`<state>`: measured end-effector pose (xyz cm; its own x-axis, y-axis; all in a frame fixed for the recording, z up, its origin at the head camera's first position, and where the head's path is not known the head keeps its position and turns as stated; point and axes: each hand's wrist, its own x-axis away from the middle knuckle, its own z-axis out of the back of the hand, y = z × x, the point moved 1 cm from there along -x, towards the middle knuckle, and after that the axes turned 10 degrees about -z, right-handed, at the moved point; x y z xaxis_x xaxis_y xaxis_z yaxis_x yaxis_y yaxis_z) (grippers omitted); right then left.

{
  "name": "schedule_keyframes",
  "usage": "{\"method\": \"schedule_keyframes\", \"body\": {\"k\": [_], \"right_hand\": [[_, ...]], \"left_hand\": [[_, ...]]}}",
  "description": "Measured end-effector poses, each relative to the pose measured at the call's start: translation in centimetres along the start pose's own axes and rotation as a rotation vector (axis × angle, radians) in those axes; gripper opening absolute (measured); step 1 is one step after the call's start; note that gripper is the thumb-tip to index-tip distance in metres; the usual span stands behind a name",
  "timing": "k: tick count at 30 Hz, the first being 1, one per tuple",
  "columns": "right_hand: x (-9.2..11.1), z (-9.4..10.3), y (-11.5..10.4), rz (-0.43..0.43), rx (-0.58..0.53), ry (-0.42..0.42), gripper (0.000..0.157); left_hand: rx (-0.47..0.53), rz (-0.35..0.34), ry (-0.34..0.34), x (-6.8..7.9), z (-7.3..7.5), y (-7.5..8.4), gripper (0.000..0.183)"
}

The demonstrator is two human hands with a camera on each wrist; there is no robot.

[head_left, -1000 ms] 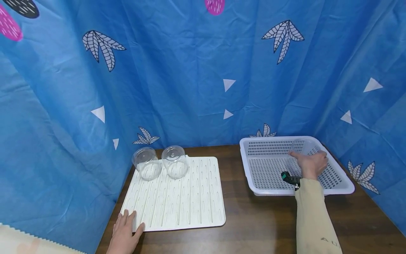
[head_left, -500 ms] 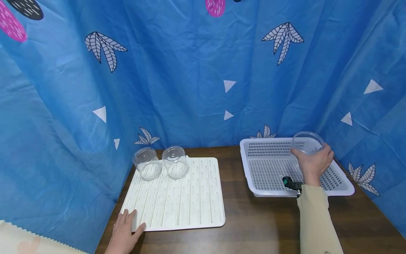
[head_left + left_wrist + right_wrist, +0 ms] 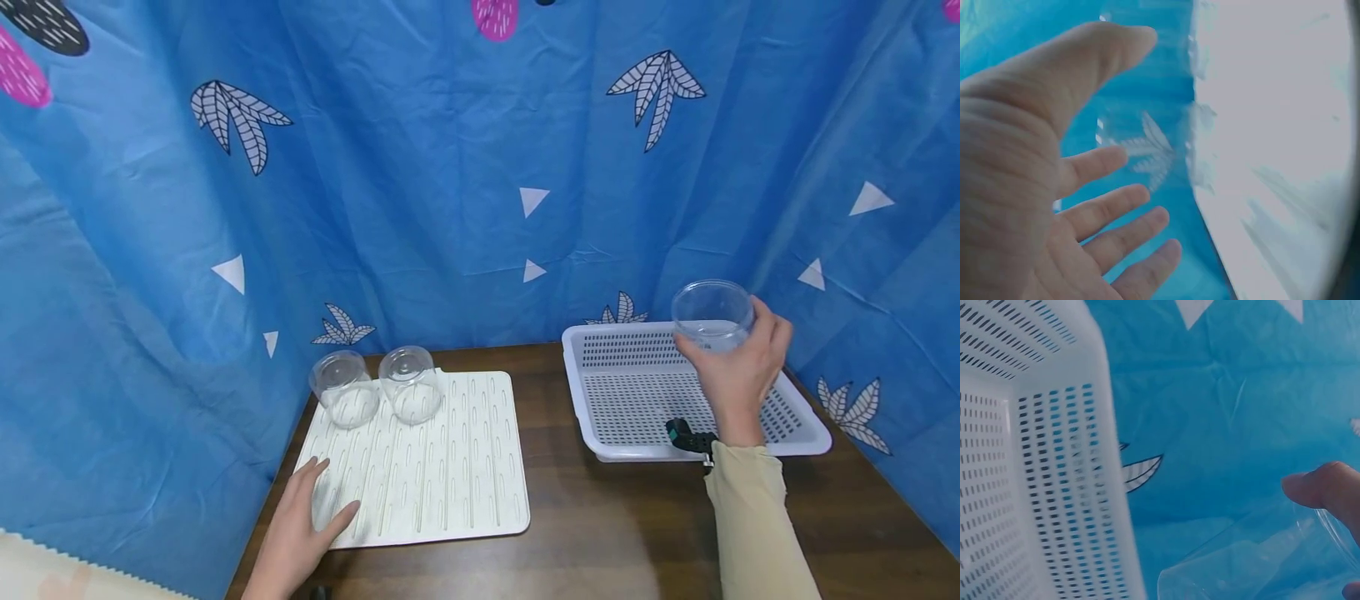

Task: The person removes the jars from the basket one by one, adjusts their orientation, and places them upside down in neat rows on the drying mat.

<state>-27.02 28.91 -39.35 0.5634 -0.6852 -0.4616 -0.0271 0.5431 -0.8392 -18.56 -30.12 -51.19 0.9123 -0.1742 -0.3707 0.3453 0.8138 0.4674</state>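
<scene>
My right hand [image 3: 738, 367] grips a clear plastic cup [image 3: 712, 312], mouth up, over the right part of the white perforated basket [image 3: 588, 429]. In the right wrist view a thumb presses the clear cup [image 3: 1254, 556] near its rim. My left hand [image 3: 296, 521] hovers over the near left corner of the white ribbed mat [image 3: 450, 500], fingers spread and holding nothing. The left wrist view shows the left hand [image 3: 1104, 206] with loosely extended fingers. Two clear cups, a left one [image 3: 343, 387] and a right one [image 3: 410, 383], stand upside down at the mat's far left.
A dark wooden table [image 3: 585, 533] carries the mat and the basket, with bare wood between them. Blue patterned curtains [image 3: 420, 167] enclose the back and both sides. A cream cloth edge [image 3: 67, 567] shows at the lower left.
The right hand has lifted the clear cup up out of the basket. The left hand has risen from the mat's corner and moved slightly forward, its fingers more extended.
</scene>
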Motion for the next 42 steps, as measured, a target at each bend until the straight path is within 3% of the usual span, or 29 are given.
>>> {"method": "schedule_keyframes", "body": {"k": [5, 13, 28, 35, 42], "right_hand": [[0.2, 0.4, -2.0, 0.101, -0.009, 0.016, 0.102], [1.2, 1.3, -5.3, 0.26, -0.01, 0.06, 0.106], [5.5, 1.2, -11.1, 0.476, 0.011, 0.011, 0.11], [8.2, 0.5, -13.4, 0.615, -0.016, -0.036, 0.109], [10.6, -0.8, -14.7, 0.703, -0.064, -0.066, 0.103]], "left_hand": [[0.016, -0.033, 0.054, -2.2, 0.9, 2.1, 0.085], [0.054, -0.167, 0.182, -4.9, 2.4, 5.2, 0.085], [0.183, -0.328, 0.266, -7.6, 4.3, 10.1, 0.086], [0.227, -0.378, 0.267, -8.8, 4.7, 11.9, 0.087], [0.296, -0.457, 0.24, -10.2, 4.8, 14.1, 0.091]]}}
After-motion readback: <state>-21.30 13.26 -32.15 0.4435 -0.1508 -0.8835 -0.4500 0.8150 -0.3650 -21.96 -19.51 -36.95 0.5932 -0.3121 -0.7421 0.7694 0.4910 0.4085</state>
